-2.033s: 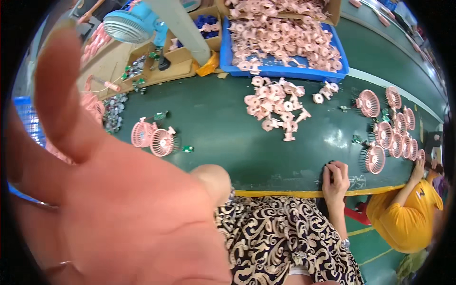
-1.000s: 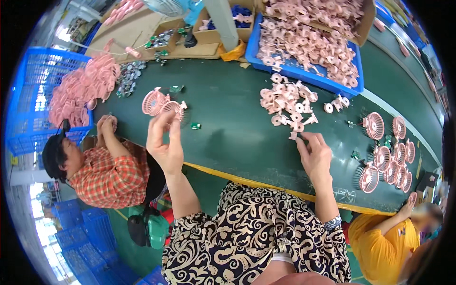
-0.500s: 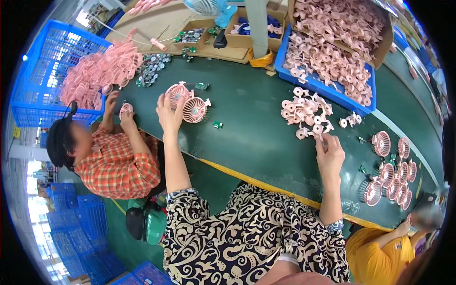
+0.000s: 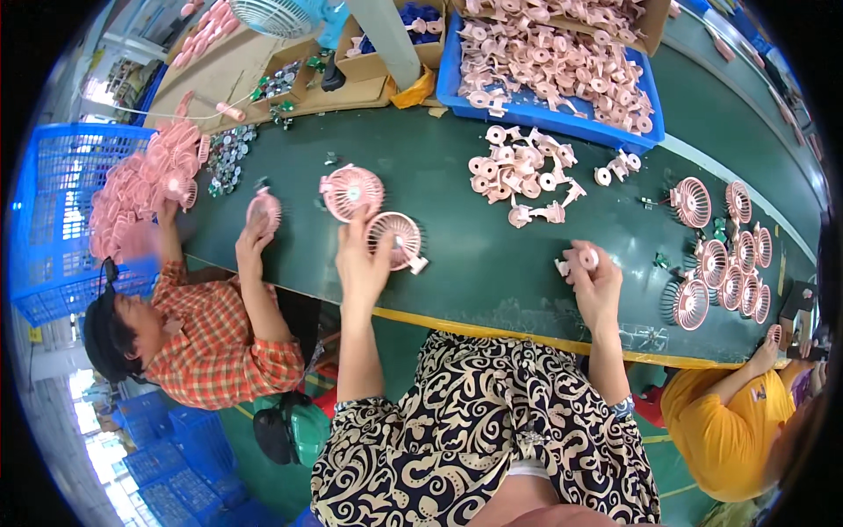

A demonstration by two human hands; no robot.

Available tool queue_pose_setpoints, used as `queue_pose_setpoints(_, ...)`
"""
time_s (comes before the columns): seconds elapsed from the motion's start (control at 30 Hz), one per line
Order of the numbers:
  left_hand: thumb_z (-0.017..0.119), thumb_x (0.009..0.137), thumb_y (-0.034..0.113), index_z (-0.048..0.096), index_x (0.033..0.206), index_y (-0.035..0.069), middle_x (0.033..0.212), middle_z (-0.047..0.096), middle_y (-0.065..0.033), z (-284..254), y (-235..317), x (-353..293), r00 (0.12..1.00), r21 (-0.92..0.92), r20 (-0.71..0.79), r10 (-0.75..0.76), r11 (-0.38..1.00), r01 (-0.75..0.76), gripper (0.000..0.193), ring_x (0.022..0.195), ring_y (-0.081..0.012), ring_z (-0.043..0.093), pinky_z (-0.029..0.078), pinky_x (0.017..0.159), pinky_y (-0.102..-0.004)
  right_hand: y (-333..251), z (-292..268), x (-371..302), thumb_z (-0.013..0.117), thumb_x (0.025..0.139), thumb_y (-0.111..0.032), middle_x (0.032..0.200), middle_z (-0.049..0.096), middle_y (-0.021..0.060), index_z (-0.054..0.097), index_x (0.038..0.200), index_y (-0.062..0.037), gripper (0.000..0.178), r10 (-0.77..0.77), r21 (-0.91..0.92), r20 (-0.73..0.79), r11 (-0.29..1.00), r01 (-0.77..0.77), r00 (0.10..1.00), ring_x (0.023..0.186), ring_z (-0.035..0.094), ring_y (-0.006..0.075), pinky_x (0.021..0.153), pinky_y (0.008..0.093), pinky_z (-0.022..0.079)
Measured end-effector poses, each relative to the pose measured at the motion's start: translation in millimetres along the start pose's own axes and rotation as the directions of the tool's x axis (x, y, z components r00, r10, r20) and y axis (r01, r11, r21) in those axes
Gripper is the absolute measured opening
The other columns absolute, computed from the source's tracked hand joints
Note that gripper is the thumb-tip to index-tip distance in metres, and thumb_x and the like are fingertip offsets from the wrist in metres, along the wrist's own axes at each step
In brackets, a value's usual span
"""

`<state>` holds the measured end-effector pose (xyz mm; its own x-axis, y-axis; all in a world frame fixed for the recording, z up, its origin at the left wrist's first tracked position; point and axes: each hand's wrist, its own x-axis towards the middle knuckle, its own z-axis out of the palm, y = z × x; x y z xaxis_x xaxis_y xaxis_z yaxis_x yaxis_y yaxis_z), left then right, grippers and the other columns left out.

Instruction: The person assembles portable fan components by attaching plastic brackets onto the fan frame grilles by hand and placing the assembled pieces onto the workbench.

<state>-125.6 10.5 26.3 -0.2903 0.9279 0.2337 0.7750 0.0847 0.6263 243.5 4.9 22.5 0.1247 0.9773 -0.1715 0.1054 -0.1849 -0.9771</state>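
My left hand [image 4: 363, 268] grips the left edge of a round pink fan cage [image 4: 402, 239] between thumb and fingers. This cage has a pale tab at its lower right and lies on the green table. A second pink fan cage [image 4: 351, 189] sits just beyond my fingertips. My right hand [image 4: 599, 285] is closed around a small pink bracket with a round disc end [image 4: 587, 257], in front of a pile of similar pink brackets [image 4: 514, 167]. Part of the held bracket is hidden by my fingers.
Further brackets fill a blue tray [image 4: 562, 130] at the back. Several fan cages [image 4: 713, 262] lie at right. A co-worker in a checked shirt [image 4: 219, 342] handles cages at left beside a blue crate [image 4: 53, 202]. Another in yellow [image 4: 724, 422] sits at right. A grey post [image 4: 385, 39] rises behind.
My right hand has taken a bracket from the pile and drawn it towards me. My left hand now grips the nearer cage. The co-worker at left has moved a cage away from their body. The view has shifted.
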Motion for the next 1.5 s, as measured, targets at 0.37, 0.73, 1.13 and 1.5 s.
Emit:
queue_pose_setpoints(0.37,0.089,0.078,0.04,0.031,0.155,-0.003,0.148,0.046,-0.0293,36,76,-54,0.975,0.108,0.149,0.166,0.977,-0.183,0.106,0.131,-0.0455,0.047,0.038,0.111,-0.0555,18,-32,-2,0.081,0.088,-0.01,0.118,0.064,0.0146,0.069,0.127,-0.0093,0.041,-0.599,-0.775,-0.118,0.554,0.303,0.792,0.083,0.068,0.0245,0.076,0.0357,0.057)
queue_pose_setpoints(0.73,0.095,0.065,0.035,0.032,0.16,0.007,0.159,0.039,-0.0191,38,119,-51,0.707,-0.108,0.546,0.45,0.874,-0.473,0.117,0.149,-0.0411,0.035,0.028,0.123,-0.0541,22,-51,-9,0.073,0.092,0.001,0.114,0.064,0.0147,0.069,0.12,-0.0011,0.029,-0.466,-0.601,-0.117,0.736,0.311,0.877,0.076,0.067,0.0238,0.07,0.0342,0.056)
queue_pose_setpoints(1.13,0.079,0.08,0.017,0.073,0.113,0.004,0.084,0.071,-0.007,17,94,-51,0.893,0.25,0.384,0.235,0.905,-0.345,0.035,0.1,-0.0304,0.064,0.045,0.095,-0.0459,6,-52,-9,0.079,0.087,-0.004,0.1,0.063,0.0147,0.067,0.114,-0.0024,0.03,-0.352,-0.669,-0.097,0.716,0.201,0.931,0.073,0.068,0.0291,0.067,0.0404,0.056)
queue_pose_setpoints(1.5,0.073,0.095,0.016,0.078,0.105,0.001,0.08,0.075,-0.0115,20,93,-50,0.788,-0.06,0.615,0.031,0.998,0.008,0.019,0.066,-0.0194,0.069,0.053,0.064,-0.0356,-26,-23,-24,0.082,0.084,-0.011,0.091,0.065,0.0119,0.073,0.114,-0.004,0.032,-0.299,-0.583,0.084,0.759,0.29,0.95,0.057,0.059,0.0199,0.056,0.0338,0.05)
